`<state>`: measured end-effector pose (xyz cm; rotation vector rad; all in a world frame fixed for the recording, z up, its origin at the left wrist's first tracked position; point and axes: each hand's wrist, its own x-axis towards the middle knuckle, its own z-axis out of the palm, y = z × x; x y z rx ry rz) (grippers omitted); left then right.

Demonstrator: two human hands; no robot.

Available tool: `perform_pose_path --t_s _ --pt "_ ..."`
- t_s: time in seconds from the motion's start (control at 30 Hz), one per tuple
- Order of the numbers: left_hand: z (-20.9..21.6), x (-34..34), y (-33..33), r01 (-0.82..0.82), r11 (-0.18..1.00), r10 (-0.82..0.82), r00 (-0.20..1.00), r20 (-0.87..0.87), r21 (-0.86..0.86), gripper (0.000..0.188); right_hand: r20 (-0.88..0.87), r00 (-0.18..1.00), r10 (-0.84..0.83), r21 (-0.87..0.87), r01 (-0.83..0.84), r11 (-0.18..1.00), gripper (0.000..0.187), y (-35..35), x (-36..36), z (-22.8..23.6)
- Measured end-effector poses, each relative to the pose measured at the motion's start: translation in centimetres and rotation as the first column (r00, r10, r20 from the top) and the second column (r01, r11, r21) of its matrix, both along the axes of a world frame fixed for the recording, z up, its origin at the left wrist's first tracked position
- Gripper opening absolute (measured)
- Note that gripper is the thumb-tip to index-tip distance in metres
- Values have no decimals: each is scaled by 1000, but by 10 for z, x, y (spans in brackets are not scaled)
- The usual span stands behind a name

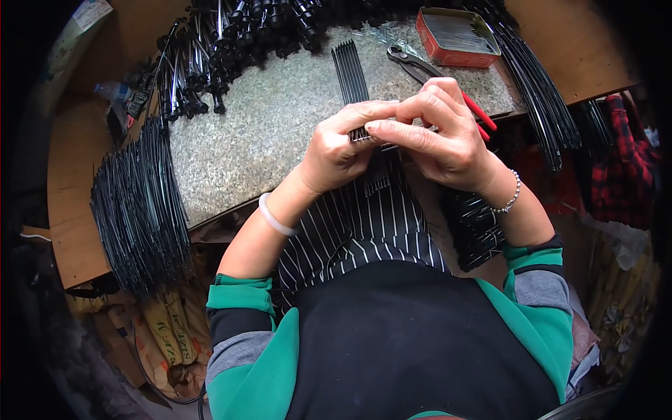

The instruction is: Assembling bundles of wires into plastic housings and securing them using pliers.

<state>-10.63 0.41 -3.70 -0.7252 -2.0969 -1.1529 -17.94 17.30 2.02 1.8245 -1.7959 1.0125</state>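
A flat row of thin black rods [351, 73], like umbrella ribs, lies side by side and runs from the worktop's middle toward my lap. My left hand [334, 145] is closed around this row at the worktop's near edge. My right hand [444, 136] is bent over it, the index finger stretched across to the rods beside my left thumb. The other right fingers are curled. A thin bright piece of wire shows just under them, but what they pinch is hidden. Pliers [414, 63] with red handles lie beyond my right hand, partly covered by it.
The speckled stone slab [238, 150] bends along the table. At the far right stands a red tin [458, 59] of thin wires. Black rod bundles hang over the left edge [140, 206] and the right side [535, 91]. Black-tipped shafts [259, 28] pile up at the back.
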Motion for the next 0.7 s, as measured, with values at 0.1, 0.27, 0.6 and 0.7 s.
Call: perform_pose_path --t_s 0.1,0.27,0.6,0.7 --pt "-1 1 -1 -8 1000 8 1000 -21 7 24 104 994 11 -12 -10 1000 33 -1 -2 -8" --pt "-3 1 -3 -8 1000 7 999 -46 -26 28 201 979 32 -7 -31 999 30 -2 0 -7" --pt "10 4 -1 -53 996 59 995 80 -76 23 149 986 70 23 -75 997 36 -6 0 -2" --pt "20 5 0 -19 975 69 973 220 -222 17 160 985 69 38 -76 996 32 -9 5 -1"
